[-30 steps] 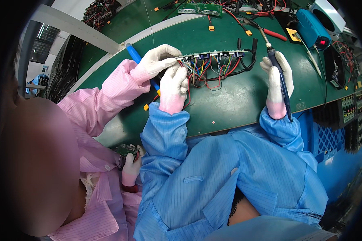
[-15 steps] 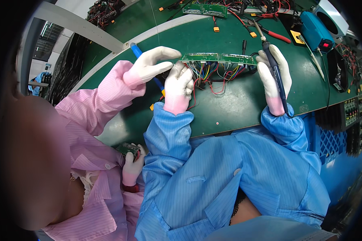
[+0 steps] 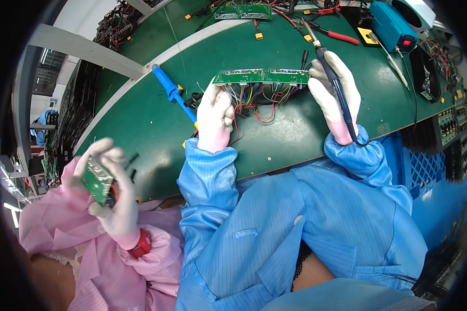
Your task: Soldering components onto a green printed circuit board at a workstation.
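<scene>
A long green circuit board [image 3: 264, 76], made of two panels side by side, is held up over the bench with thin coloured wires [image 3: 259, 96] hanging beneath it. My left hand [image 3: 215, 114], in a white glove, grips the board's left end with its fingers curled. At the other end, my right hand [image 3: 337, 93], also gloved, touches the board's right edge. A dark blue soldering iron [image 3: 337, 85] lies across that hand's palm side, its metal tip pointing up and away from the board.
On my left, a co-worker in pink holds a small circuit board [image 3: 97, 181] in gloved hands. A blue tube-shaped tool [image 3: 166, 83] lies on the green bench [image 3: 275, 140]. Farther back are another board [image 3: 243, 12], red-handled pliers [image 3: 342, 38] and a teal soldering station [image 3: 394, 27].
The co-worker's hand has withdrawn from beside my left hand, and the small board is now raised in their hands. My hands, board and iron appear farther left in view.
</scene>
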The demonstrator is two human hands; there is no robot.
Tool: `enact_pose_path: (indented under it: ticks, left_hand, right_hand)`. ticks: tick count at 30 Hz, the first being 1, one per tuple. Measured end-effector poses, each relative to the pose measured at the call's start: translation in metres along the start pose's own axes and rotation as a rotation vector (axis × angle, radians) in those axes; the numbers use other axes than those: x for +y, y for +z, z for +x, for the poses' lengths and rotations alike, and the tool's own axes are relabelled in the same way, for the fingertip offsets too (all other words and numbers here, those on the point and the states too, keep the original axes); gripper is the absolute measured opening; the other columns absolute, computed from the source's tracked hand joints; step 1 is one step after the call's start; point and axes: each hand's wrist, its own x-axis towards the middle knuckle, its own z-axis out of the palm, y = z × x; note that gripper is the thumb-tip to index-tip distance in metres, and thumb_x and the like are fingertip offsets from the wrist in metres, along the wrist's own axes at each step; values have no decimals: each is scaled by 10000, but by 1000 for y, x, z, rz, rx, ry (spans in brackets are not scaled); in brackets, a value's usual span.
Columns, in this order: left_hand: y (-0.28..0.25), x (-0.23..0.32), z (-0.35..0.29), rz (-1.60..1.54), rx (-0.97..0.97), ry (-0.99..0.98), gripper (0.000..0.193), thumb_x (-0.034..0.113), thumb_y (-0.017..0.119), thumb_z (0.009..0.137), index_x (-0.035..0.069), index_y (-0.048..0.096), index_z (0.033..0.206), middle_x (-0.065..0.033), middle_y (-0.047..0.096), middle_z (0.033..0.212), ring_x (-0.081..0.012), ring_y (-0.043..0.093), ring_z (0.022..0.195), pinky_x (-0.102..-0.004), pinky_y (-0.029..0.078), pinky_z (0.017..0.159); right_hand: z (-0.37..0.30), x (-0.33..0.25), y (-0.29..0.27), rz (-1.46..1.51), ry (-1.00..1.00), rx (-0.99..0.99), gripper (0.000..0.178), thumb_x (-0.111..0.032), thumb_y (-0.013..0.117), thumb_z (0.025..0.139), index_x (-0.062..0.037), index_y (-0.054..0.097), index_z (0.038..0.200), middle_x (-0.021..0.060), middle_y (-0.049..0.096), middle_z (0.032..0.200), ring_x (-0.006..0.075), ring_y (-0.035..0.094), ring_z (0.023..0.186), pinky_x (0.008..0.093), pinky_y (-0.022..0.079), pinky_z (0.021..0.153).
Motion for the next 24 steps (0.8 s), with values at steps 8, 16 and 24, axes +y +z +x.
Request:
enact_pose_path:
  ticks: [8, 16, 24]
  left_hand:
    - [1, 8, -3, 5, 127, 15, 443, -18, 457, 882, 23, 458, 1323, -42, 578, 890, -17, 322, 478, -143, 229, 376]
    - [-9, 13, -5, -33, 86, 94, 468, -71, 443, 852, 38, 466, 1306, -42, 571, 863, -21, 332, 467, -145, 230, 354]
    - [-19, 19, -5, -108, 106, 116, 482, -92, 454, 848, 17, 454, 1317, -79, 598, 920, -27, 346, 460, -150, 250, 358]
  right_hand:
    - [2, -1, 1, -73, -72, -25, 630, 17, 711, 773, 11, 425, 1334, 213, 560, 1234, 283, 612, 1059, 383, 497, 940]
    - [-3, 0, 8, 4, -80, -29, 674, 28, 722, 758, 2, 399, 1350, 213, 542, 1263, 301, 595, 1099, 405, 482, 972]
    - [-3, -3, 19, -63, -152, -32, 698, 40, 719, 753, -8, 384, 1362, 215, 537, 1270, 309, 588, 1114, 412, 478, 978]
